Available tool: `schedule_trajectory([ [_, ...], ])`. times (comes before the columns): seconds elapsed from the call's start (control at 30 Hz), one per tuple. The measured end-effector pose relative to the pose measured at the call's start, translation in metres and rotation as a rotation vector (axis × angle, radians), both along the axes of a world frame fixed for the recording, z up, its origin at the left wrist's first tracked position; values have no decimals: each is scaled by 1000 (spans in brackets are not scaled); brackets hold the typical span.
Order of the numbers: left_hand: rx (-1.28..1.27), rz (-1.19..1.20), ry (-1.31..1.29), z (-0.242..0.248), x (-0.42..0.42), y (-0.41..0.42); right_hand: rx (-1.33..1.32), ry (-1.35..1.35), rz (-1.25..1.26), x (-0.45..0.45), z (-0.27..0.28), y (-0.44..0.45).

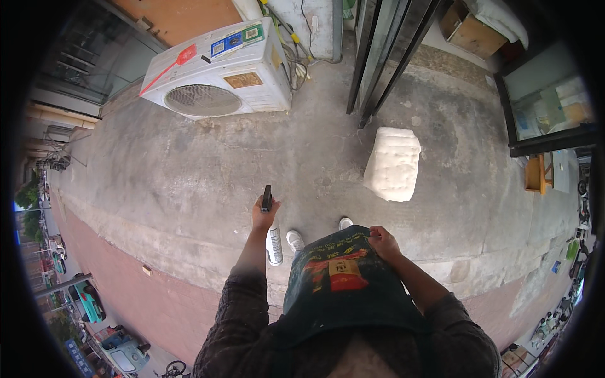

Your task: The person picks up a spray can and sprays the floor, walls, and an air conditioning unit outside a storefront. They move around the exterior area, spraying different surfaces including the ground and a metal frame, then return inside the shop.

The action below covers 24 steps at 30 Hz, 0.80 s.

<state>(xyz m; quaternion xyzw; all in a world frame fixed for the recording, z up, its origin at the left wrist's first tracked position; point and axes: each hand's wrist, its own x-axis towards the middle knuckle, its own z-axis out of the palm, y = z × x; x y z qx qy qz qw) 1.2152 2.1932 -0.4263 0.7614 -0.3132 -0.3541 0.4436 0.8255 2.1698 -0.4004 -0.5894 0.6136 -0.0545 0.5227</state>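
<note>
My left hand [265, 216] is closed around the black handle [266, 198] of a tool. Just below that hand a white cylindrical canister [274, 243] bearing print hangs beside my shoe; how it joins the handle is hidden by my hand and wrist. At my right side, my right hand [385, 243] grips the upper edge of the dark green printed apron [321, 302] that I wear. On the concrete floor ahead and to the right lies a white, tufted, cushion-like block [394, 163], apart from both hands.
An air conditioner's outdoor unit [222, 75] stands ahead left, with a red fly swatter [182, 56] and printed code cards [236, 40] on top. Open glass doors with dark frames [390, 56] rise ahead right. Red paving [160, 279] borders the concrete; parked vehicles [125, 352] line the lower left.
</note>
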Motion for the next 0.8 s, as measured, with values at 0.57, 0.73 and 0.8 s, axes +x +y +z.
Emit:
schedule_trajectory([
  [0.57, -79, -127, -69, -14, 149, 75, 63, -4, 65, 190, 41, 81],
  [0.73, 121, 95, -6, -22, 194, 122, -9, 52, 118, 218, 52, 78],
  [0.8, -54, 130, -28, -22, 208, 137, -50, 48, 153, 228, 53, 77],
])
